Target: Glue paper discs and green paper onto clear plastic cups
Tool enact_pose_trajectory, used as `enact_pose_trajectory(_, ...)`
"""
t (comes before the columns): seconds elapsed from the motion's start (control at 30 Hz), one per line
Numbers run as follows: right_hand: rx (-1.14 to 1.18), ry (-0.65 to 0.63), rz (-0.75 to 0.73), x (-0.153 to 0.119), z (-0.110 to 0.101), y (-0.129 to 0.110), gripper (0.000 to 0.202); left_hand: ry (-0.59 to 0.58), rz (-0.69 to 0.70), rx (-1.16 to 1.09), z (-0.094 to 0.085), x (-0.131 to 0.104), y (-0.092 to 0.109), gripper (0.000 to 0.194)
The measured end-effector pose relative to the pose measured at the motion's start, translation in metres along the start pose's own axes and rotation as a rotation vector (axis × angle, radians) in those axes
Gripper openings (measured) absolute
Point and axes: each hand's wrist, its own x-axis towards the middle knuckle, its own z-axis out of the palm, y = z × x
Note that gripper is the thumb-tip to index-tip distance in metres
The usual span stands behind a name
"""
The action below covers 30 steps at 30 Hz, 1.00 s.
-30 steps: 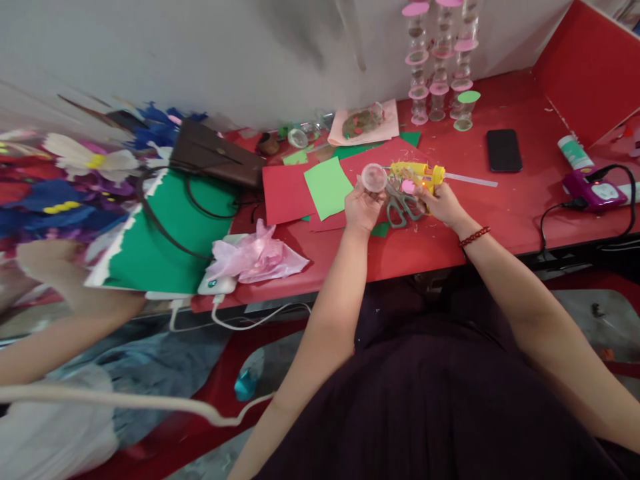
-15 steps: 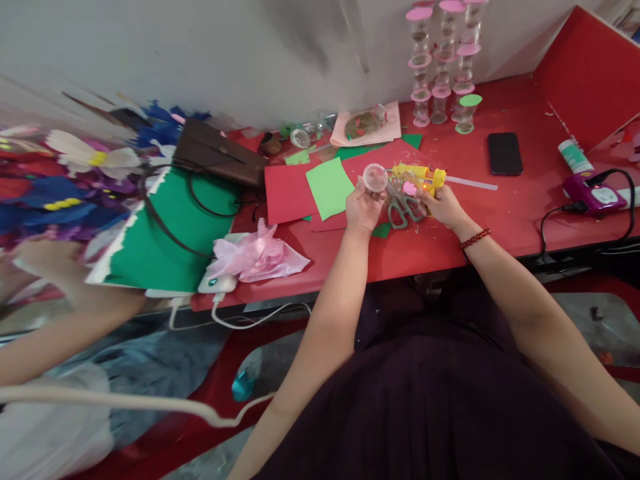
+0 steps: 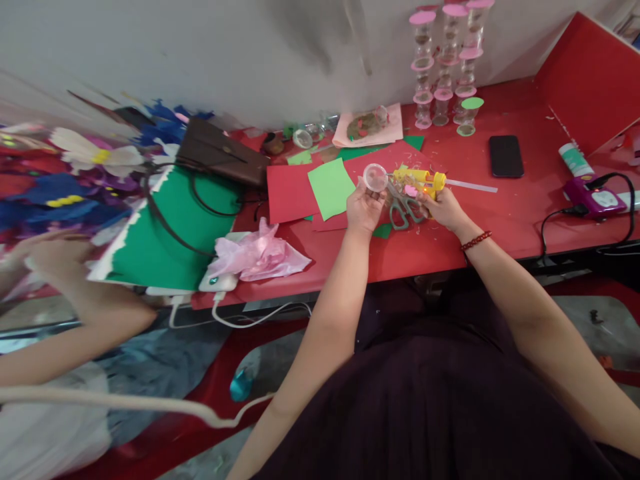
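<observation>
A small clear plastic cup (image 3: 375, 177) is held in my left hand (image 3: 364, 208), its round rim facing up toward me. My right hand (image 3: 443, 208) is wrapped round the handle of a yellow hot glue gun (image 3: 413, 177); its nozzle points left at the cup's rim. From the back of the gun a glue stick (image 3: 473, 186) sticks out to the right. Grey-handled scissors (image 3: 400, 215) lie on the red table (image 3: 400, 257) below the gun, among dry shreds. Light green paper (image 3: 331, 189) and red paper (image 3: 287, 193) lie left of my left hand.
Stacks of clear cups with pink discs (image 3: 443, 97) stand at the back. A phone (image 3: 505, 156), a purple power adapter (image 3: 595, 197) and a red board (image 3: 590, 80) are on the right. A brown bag (image 3: 223, 153) and pink cloth (image 3: 260, 250) lie left, near another person's arm (image 3: 95, 313).
My hands, the cup and the glue gun hold nearly the same position. At the left, the other person's arm and hands have shifted slightly. The view has moved a little.
</observation>
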Motion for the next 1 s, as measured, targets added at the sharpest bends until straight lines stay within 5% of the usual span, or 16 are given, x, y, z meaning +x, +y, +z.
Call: enact_pose_trajectory(1.0, 0.017, -0.016, 0.005, -0.0013, 0.0020, 0.0031, 0.044, 0.025, 0.032, 0.024, -0.0035, 0.0051, 0.0014, 0.026)
